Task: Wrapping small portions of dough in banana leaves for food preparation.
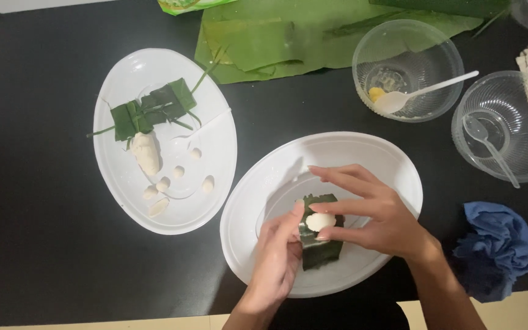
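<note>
A small white ball of dough (320,221) sits on a strip of dark green leaf (321,239), pale and smooth, slightly flattened into an oval. The leaf strip is glossy, folded into a rough rectangle, and lies in the middle of the near white oval plate (264,183). The right hand (371,211) pinches the dough ball between thumb and fingers, the other fingers spread above the leaf. The left hand (279,256) is partly curled, its thumb tip pressing on the leaf's left edge just beside the dough.

To the left of that plate, well apart, a second white oval plate (117,79) carries two tied leaf parcels (153,109), a lump of dough (145,153) and several small dough balls (178,180). Beyond the near plate lie large light green leaf sheets (288,36). Up and to the right of it stand two clear plastic bowls (407,68), each with a plastic spoon (426,91). To its right, a crumpled blue cloth (496,247) rests on the black table (38,244).
</note>
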